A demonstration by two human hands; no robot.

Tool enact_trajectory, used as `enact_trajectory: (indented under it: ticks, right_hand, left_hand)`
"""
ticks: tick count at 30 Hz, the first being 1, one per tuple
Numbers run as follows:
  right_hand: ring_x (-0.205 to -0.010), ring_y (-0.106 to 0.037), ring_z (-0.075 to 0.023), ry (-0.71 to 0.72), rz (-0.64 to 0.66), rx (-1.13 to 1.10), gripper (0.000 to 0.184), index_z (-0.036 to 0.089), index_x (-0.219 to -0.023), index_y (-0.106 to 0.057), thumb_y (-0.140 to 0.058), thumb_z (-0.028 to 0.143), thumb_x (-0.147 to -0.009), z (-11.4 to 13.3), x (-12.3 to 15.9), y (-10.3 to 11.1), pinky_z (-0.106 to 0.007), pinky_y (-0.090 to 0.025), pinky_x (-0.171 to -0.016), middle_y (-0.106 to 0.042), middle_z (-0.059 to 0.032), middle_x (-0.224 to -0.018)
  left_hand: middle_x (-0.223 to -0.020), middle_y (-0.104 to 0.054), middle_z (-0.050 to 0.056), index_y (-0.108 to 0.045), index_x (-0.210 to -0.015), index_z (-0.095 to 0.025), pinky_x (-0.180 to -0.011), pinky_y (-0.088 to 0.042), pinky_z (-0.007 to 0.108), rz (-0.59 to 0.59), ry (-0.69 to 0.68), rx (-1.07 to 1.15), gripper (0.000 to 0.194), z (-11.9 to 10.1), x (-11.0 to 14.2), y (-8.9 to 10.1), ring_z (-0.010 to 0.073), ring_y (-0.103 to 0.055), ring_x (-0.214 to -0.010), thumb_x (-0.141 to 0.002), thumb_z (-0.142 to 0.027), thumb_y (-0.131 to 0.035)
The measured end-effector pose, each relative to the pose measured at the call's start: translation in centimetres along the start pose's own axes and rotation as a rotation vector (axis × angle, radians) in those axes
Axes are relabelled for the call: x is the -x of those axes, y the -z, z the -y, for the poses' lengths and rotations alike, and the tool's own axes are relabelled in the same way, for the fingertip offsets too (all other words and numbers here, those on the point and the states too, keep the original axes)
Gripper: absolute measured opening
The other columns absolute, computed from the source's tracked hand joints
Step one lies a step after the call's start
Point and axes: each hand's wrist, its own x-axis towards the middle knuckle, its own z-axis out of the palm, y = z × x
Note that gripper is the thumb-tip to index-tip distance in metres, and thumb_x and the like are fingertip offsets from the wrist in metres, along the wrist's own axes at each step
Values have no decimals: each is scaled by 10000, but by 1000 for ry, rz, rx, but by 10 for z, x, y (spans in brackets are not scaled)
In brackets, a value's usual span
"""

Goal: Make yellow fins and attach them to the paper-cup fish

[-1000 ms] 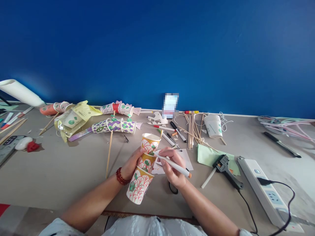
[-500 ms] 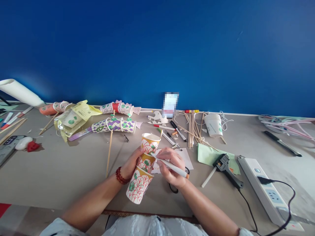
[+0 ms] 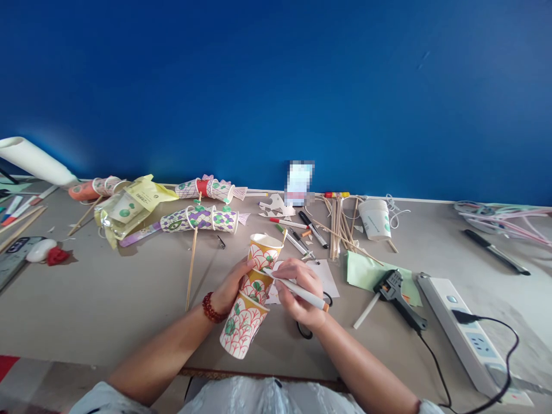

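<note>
Three joined paper cups (image 3: 242, 329), patterned with red scale lines, green patches and orange bands, are tilted above the table in front of me. My left hand (image 3: 230, 286), with a red bead bracelet on its wrist, grips them from the left side. In my right hand (image 3: 301, 287) is a white marker pen (image 3: 304, 294) with an orange end, held like a pencil. Its tip meets or nearly meets the rim where the upper and middle cups join. Behind my right hand lies a white sheet of paper (image 3: 325, 277), partly hidden.
Decorated cup fish (image 3: 200, 219) on sticks lie at the back left beside a yellow plastic bag (image 3: 146, 198). A phone (image 3: 299, 183) leans on the blue wall. Wooden sticks (image 3: 334, 230), white cups (image 3: 375, 220), a glue gun (image 3: 399, 299) and a power strip (image 3: 468, 333) stand to the right.
Both hands stay almost in place. The joined cups have tilted very slightly, their top end shifting a little to the right; the marker is still at the same join.
</note>
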Motion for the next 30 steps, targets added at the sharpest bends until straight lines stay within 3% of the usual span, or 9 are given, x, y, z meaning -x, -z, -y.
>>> enact_trajectory:
  ticks: [6, 11, 17, 25, 30]
  right_hand:
    - [-637, -654, -198, -18, -2, 23, 119, 256, -934, -641, -568, 195, -863, -1, 1, 0, -348, -536, -603, -713, -25, -742]
    - [-691, -682, -223, -43, -44, 49, 94, 254, -917, -633, -557, 209, -884, -2, 2, 3, -382, -557, -631, -716, -43, -758]
    - [-681, -675, -218, -36, -29, 40, 95, 251, -924, -632, -564, 201, -882, -1, 1, 2, -377, -553, -626, -713, -38, -750]
    - [-689, -679, -214, -39, -62, 24, 108, 248, -926, -637, -569, 181, -875, -1, 0, 3, -359, -541, -621, -710, -31, -754]
    - [-687, -675, -212, -24, -37, 25, 110, 243, -927, -637, -572, 174, -868, 0, -1, 3, -354, -542, -624, -706, -33, -749]
  left_hand:
    - [-1065, -768, 103, -722, -1080, -153, -831, -534, 359, 17, -5, -26, 352, 0, 1, 0, 271, -720, -948, -847, -415, -682]
    - [-954, -777, 68, -723, -1098, -187, -765, -543, 353, 22, 26, -31, 337, 2, -1, 4, 254, -724, -863, -875, -425, -641]
    - [-1070, -765, 103, -715, -1101, -155, -823, -535, 337, 38, 2, -9, 354, 0, 0, 0, 249, -712, -933, -854, -406, -682]
    - [-1015, -768, 107, -706, -1120, -152, -720, -540, 325, 50, 18, -13, 361, 1, 0, 0, 231, -713, -818, -875, -412, -657]
    - [-1029, -763, 107, -706, -1093, -140, -779, -541, 320, 36, 11, -11, 352, 0, 0, 1, 238, -712, -885, -855, -398, -681]
